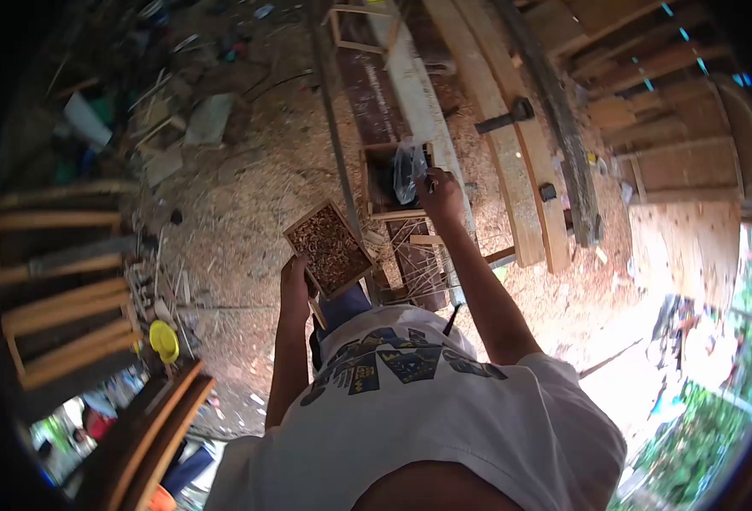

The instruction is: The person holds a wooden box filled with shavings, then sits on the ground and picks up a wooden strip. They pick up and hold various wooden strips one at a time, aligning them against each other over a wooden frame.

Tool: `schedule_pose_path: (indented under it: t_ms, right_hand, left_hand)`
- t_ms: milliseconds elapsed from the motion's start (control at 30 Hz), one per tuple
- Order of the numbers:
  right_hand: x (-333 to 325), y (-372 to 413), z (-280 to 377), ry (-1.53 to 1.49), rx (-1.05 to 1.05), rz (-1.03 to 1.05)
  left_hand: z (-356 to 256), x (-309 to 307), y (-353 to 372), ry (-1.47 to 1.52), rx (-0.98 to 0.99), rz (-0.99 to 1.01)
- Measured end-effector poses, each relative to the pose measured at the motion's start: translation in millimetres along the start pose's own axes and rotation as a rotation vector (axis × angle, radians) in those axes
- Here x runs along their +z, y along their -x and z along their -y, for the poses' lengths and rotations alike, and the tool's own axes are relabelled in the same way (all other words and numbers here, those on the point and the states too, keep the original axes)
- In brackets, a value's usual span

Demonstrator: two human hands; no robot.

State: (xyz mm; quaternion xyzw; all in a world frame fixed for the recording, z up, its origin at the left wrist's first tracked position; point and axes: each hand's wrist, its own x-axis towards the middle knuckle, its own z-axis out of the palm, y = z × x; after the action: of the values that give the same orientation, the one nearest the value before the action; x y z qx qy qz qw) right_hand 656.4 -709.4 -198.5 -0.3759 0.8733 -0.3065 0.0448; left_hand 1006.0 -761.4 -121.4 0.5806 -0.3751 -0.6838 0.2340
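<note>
My left hand (294,279) is closed on the near-left edge of a shallow wooden tray (331,247), which is tilted. Many small brown pieces, too small to name, cover the tray's inside. My right hand (441,196) is closed at the right side of a clear plastic bag (409,173), apparently gripping it. The bag is over an open wooden box (378,157) with a dark inside. A small dark thing shows by my right fingers, and I cannot make out its kind. Thin wooden sticks (423,264) lie just below the box.
Long planks (486,111) run along the right, with a dark clamp-like piece (512,115) across one. Wooden frames (69,319) are stacked at the left near a yellow object (164,341). Shavings cover the ground (239,204). Another small frame (363,10) sits at the top.
</note>
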Motion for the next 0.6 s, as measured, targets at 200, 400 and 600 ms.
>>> schedule_pose_path:
  t_ms: [200,400,600]
  right_hand:
    - [38.3,-10.9,13.7,0.229,0.324,0.050]
    - [33.5,-24.1,-28.0,0.012,0.418,-0.077]
    - [34.9,-17.8,-0.6,0.025,0.479,-0.197]
  left_hand:
    - [-63.4,0.4,-160.8,-0.349,-0.111,0.357]
    - [-114.5,2.2,-256.9,-0.457,-0.128,0.271]
    - [-130.4,1.8,-286.6,-0.455,-0.126,0.419]
